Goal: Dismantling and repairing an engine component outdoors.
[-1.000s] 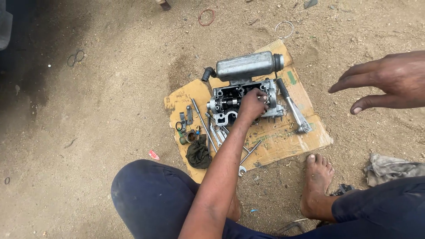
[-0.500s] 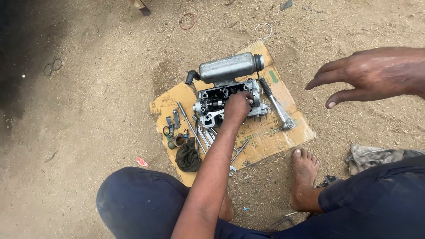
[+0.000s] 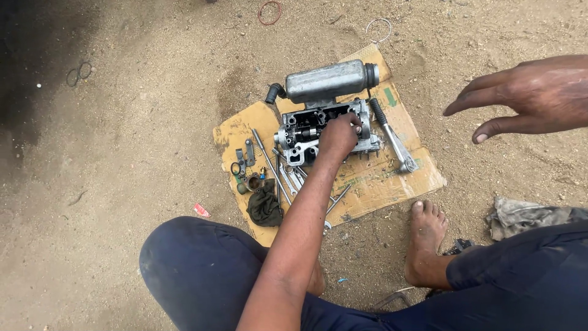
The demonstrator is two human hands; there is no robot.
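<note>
The left hand [image 3: 339,136] reaches down onto the engine cylinder head [image 3: 318,132], its fingers curled into the right part of the open top; whether they pinch a small part there cannot be told. The right hand [image 3: 527,95] hovers well apart over bare sand, palm down, fingers spread and loose, holding nothing.

The cylinder head lies on a sheet of cardboard [image 3: 380,178], its long axis running left to right with a slight upward tilt toward the right, its open cavity facing up. Just behind it, touching or nearly so, lies a grey metal cover [image 3: 327,81], parallel to it, with a black stub at its left end.

A ratchet wrench [image 3: 392,136] lies just right of the head, slanting down toward the cardboard's right edge. To the left sit loose spanners [image 3: 275,168], small brackets and rings [image 3: 244,165] and a dark rag [image 3: 264,205], crowding that side. The lower right part of the cardboard is open. A bare foot [image 3: 425,236] rests on sand just below the cardboard's lower edge, and sandy ground [image 3: 141,141] spreads wide to the left.
</note>
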